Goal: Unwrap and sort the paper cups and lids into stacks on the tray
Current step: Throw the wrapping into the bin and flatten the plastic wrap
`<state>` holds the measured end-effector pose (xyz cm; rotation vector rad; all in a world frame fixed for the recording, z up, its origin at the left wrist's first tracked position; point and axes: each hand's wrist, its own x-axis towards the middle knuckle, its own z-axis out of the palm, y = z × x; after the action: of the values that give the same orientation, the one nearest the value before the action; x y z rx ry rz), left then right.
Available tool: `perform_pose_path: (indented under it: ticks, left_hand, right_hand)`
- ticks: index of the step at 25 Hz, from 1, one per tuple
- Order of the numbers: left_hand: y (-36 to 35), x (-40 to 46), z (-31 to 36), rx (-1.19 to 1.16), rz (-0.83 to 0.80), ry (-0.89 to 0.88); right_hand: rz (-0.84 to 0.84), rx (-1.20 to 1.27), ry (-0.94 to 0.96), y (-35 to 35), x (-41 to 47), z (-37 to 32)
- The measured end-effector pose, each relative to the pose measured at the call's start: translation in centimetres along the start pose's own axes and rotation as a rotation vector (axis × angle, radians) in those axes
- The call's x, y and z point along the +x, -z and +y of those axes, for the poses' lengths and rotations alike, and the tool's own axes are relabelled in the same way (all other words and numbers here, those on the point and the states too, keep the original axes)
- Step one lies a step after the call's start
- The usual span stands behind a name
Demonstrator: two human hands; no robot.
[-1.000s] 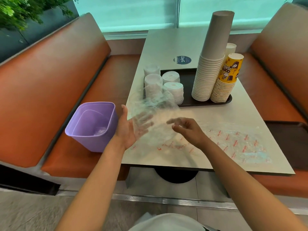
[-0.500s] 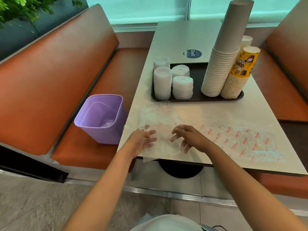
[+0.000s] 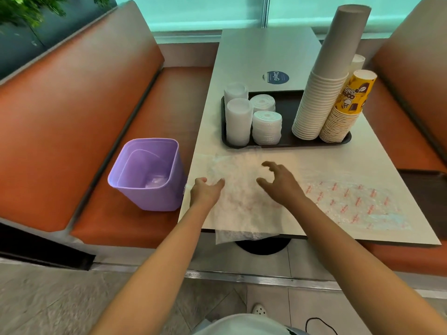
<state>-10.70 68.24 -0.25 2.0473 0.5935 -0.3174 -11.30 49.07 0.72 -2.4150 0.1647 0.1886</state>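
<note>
Your left hand (image 3: 205, 193) is pressing the near-left edge of the thin clear plastic wrapper (image 3: 242, 189), while your right hand (image 3: 280, 181) is hovering over it, fingers spread and holding nothing. The film is looking feather-light, limp and slippery, so you are best bunching it from an edge. A second ago you were holding it up in the air; now it is lying flat at 6 o'clock of the dark rectangular tray (image 3: 287, 110).

My arms are bare from the elbows down to my hands: no sleeves, watch, rings or gloves. My left hand (image 3: 205, 193) and right hand (image 3: 281, 183) carry nothing worn. Below, a white garment (image 3: 242, 326) and a white perforated clog (image 3: 259, 309) show.
</note>
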Motion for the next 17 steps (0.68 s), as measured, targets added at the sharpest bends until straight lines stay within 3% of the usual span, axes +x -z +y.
perform_pose_path:
  ticks: [3,7,9,13,15,17]
  left_hand:
    - [-0.4,0.4,0.2,0.072,-0.025,-0.012]
    - [0.3,-0.3,-0.2,-0.084,-0.123,-0.303]
    - [0.8,-0.6,-0.3,-0.115,-0.244,-0.402]
    - [1.8,-1.0,-0.4,-0.060,-0.438,-0.465]
    - [2.2,-1.1,0.0,-0.010,-0.483,-0.482]
    - [2.5,-1.3,0.7,-0.010,-0.504,-0.493]
  right_hand:
    - [-0.221,-0.123,-0.034,-2.0,0.2,0.8]
    - [0.093,-0.062,0.096,-1.2,0.3,-0.3]
    - [0.136,-0.014,0.183,0.5,1.3,-0.9]
    - [-0.143,-0.069,0.198,2.8,1.8,-1.7]
    - [-0.307,0.061,0.176,3.4,1.6,-2.1]
    - [-0.371,0.241,0.183,3.2,1.5,-2.5]
